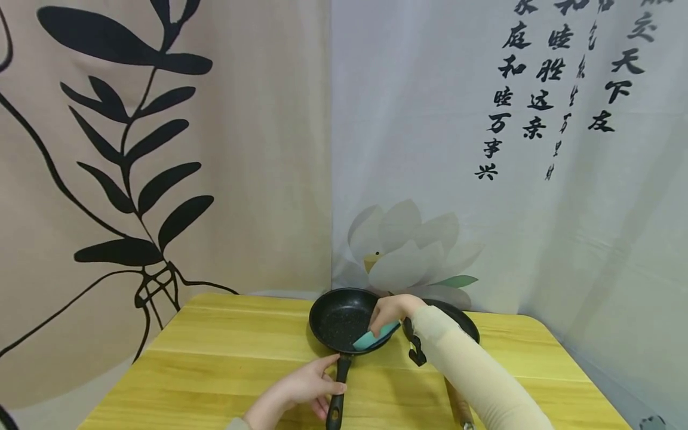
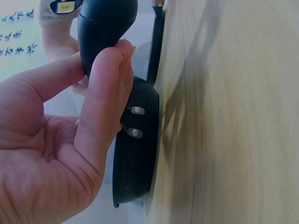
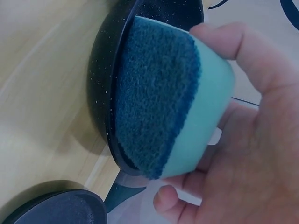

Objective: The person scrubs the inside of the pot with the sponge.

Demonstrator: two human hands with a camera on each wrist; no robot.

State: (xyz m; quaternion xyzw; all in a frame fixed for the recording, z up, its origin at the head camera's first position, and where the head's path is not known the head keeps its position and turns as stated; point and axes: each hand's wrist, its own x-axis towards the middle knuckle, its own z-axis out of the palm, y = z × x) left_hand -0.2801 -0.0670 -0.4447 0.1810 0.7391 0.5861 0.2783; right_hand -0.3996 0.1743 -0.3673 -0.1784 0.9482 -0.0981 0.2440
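A black speckled frying pan (image 1: 341,316) sits near the back of the table, its handle (image 1: 337,401) pointing toward me. My left hand (image 1: 306,385) grips that handle from the left; in the left wrist view its thumb and fingers close around the handle (image 2: 106,28). Over the pan's right side, my right hand (image 1: 395,309) holds a sponge (image 1: 375,337). The right wrist view shows the sponge's dark blue scouring face (image 3: 156,93) against the pan's rim and inner wall, with its light turquoise foam (image 3: 203,109) between thumb and fingers.
A second dark pan (image 1: 466,322) with a wooden handle (image 1: 457,403) lies to the right, partly hidden under my right forearm. The wooden table (image 1: 231,346) ends at a printed curtain (image 1: 269,149) close behind the pans.
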